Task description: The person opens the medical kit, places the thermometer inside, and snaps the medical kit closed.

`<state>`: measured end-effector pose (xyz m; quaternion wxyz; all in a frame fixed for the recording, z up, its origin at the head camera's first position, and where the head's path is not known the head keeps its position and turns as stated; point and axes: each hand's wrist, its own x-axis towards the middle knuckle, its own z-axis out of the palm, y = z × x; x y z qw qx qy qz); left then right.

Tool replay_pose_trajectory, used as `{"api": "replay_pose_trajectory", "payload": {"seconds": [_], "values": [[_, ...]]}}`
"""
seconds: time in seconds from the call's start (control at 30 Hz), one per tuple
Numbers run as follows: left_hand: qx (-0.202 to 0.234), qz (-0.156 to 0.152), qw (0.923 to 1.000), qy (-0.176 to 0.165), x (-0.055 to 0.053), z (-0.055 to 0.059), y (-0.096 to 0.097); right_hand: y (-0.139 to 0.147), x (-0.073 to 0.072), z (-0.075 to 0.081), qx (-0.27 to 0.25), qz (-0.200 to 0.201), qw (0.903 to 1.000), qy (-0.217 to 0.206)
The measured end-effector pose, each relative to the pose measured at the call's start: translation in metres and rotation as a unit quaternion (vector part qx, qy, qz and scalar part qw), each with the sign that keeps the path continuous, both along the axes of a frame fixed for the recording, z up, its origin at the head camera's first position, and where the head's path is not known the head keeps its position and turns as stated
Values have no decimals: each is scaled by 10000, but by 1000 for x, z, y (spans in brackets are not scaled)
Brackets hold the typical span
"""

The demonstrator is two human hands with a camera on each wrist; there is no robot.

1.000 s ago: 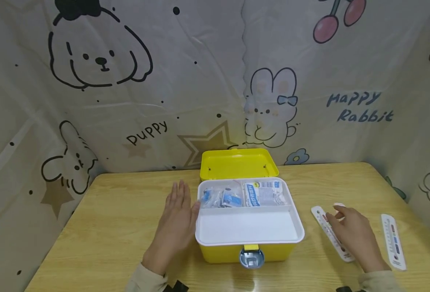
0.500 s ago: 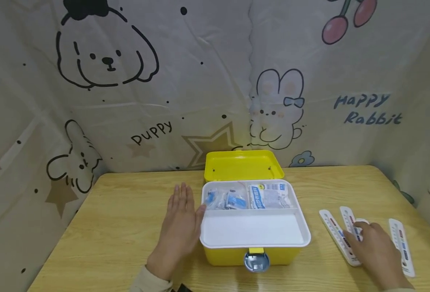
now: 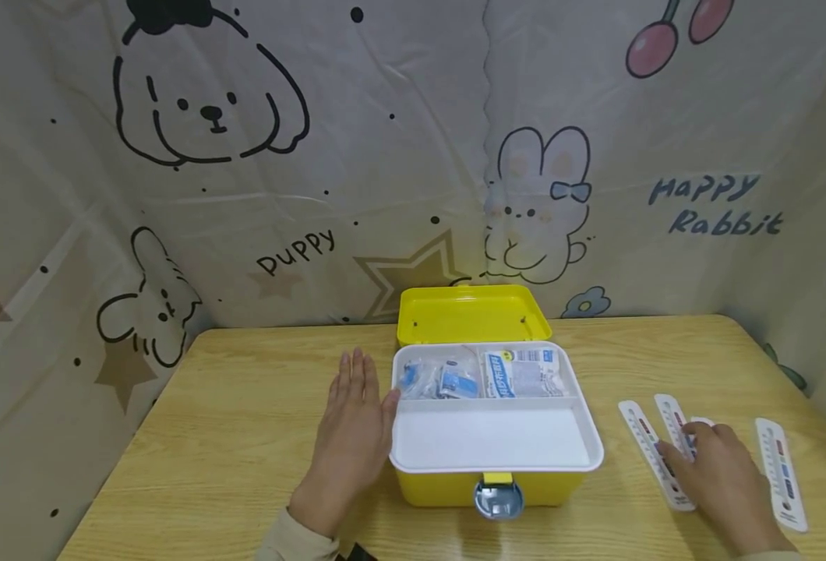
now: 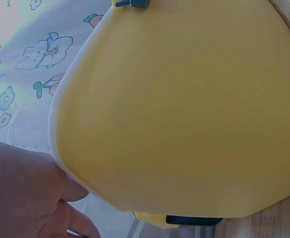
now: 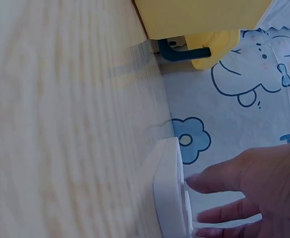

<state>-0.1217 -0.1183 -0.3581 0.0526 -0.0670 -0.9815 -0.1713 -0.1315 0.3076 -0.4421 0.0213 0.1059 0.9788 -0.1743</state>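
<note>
White printed strips lie on the wooden table (image 3: 245, 436) at the person's right, some of them partly covered: the right hand (image 3: 725, 483) overlaps the lower end of the middle strip (image 3: 671, 417) and hides nearly all of another strip (image 3: 702, 421), only its tip showing. Its fingers are bent and spread over these two, thumb towards the leftmost strip (image 3: 654, 452); whether it pinches any, I cannot tell. The rightmost strip (image 3: 781, 474) is just beyond that hand, its printing too small to read. In the right wrist view a strip edge sits close by the thumb, cut off by the lower border. The left hand (image 3: 355, 425) holds nothing, its fingers straight and together beside the yellow box (image 3: 483, 489), thumb at the white tray (image 3: 483, 434); the left wrist view crops this hand. Clear bags (image 3: 420, 379) crumple over hard-to-make-out contents, next to a blue-and-white packet (image 3: 521, 372). All the strips lie well apart from the left hand.
</note>
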Motion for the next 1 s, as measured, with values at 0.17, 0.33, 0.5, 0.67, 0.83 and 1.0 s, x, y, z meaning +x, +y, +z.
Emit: {"api": "replay_pose_trajectory", "payload": {"seconds": [0.17,0.33,0.5,0.67,0.83,1.0], "values": [[-12,-1,9999,120,0,-1,1,5,1,1,51,-317,9994,-157],[51,47,9999,98,0,-2,1,8,1,1,63,-356,9992,-180],[85,51,9999,56,1,-1,2,8,0,0,56,-485,9984,-275],[125,46,9998,126,0,-1,2,6,0,0,82,-507,9979,-384],[76,44,9998,193,0,-2,2,5,-1,0,78,-465,9978,-457],[24,29,9995,320,1,-2,3,5,-3,-1,123,-416,9981,-432]]}}
